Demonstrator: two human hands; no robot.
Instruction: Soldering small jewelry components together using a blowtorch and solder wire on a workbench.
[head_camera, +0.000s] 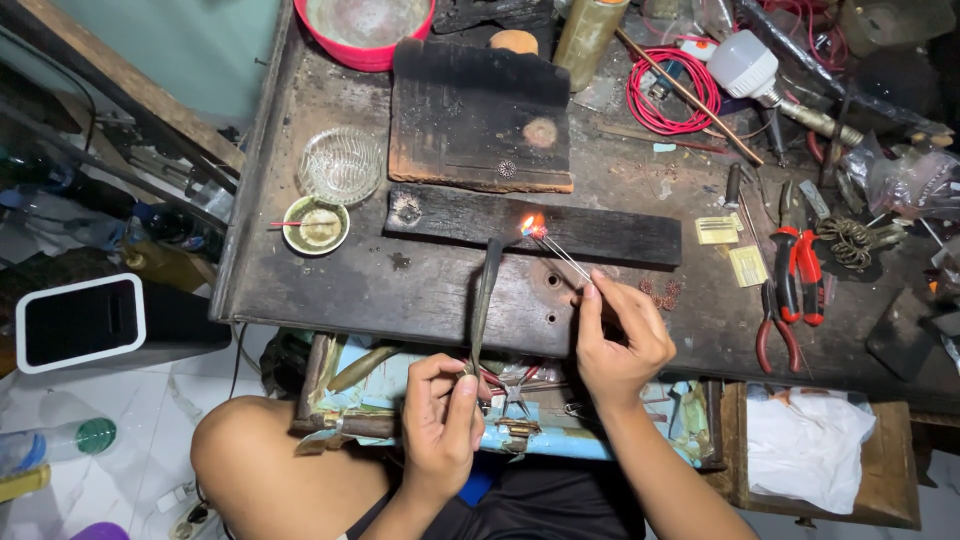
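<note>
From the head camera, the left hand (441, 420) wraps its fingers around the lower end of a slim dark metal torch pipe (485, 300), thumb pressed along the side; the pipe rises straight from the bench's near edge toward a small orange flame (532, 224) burning at its upper tip. The right hand (617, 338) pinches thin bright tweezers (565, 258) between thumb and forefinger, the other fingers curled in, and the tweezer points slant up-left into the flame, just over a long charred wooden block (600, 232) that lies across the bench. Whatever the points hold is too small to tell. Behind it sits a broader, blackened board (470, 110) with scorched, crumbly edges. The workbench (330, 290) is dark, stained and rough, with small drilled holes near the right hand. To the left stand a ribbed clear glass dish (341, 164) and a small pale-green bowl (316, 225) close together; a red basin (364, 30) sits at the far edge. On the right lie red-handled pliers (797, 270), a coil of red wire (672, 92) and a white bulb (743, 62), crowding that side. The open room is the bare strip of bench between the charred block and the near edge, left of the pipe. Below the edge hangs an open wooden drawer holding white cloth (808, 445).
</note>
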